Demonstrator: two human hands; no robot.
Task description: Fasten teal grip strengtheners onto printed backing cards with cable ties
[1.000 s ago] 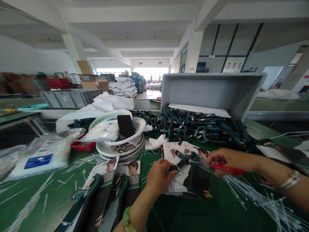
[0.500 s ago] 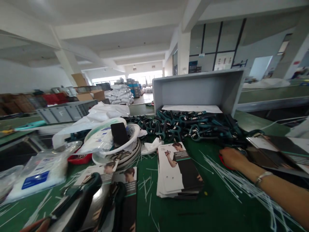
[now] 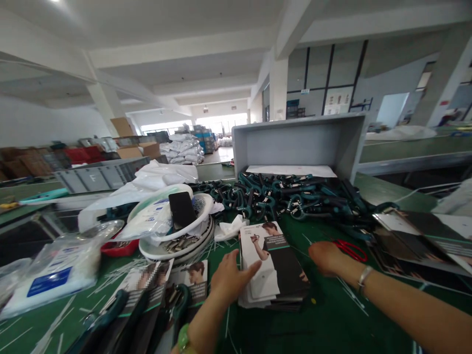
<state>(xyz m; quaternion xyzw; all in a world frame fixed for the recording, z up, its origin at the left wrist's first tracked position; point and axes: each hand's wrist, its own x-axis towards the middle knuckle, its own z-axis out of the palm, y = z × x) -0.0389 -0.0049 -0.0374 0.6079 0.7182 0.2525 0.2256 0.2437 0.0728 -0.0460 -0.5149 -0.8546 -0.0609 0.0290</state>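
Note:
My left hand (image 3: pixel 234 278) is at the left edge of a stack of printed cards (image 3: pixel 283 265), thumb and fingers apart, thumb over the top card. My right hand (image 3: pixel 324 258) is closed, back of the hand toward me, just right of the stack and over thin white cable ties (image 3: pixel 352 295). Its fingertips are hidden, and what they hold does not show. Red-handled scissors (image 3: pixel 352 250) lie right beside that hand. At the lower left, dark green-handled tools (image 3: pixel 110 314) rest on more printed cards (image 3: pixel 193 278).
A heap of dark green-handled tools (image 3: pixel 280 194) spills from a grey crate (image 3: pixel 295 142) tipped on its side. Stacked white bowls (image 3: pixel 199 233) at left bear a phone (image 3: pixel 181 210). Left of them lie a plastic bag (image 3: pixel 55 280) and a red dish (image 3: pixel 120 247). More cards (image 3: pixel 416 241) lie far right.
My left hand has come from the tools at lower left to the card stack. My right hand has let go of the scissors and moved left toward the stack. Tools at lower left have shifted down.

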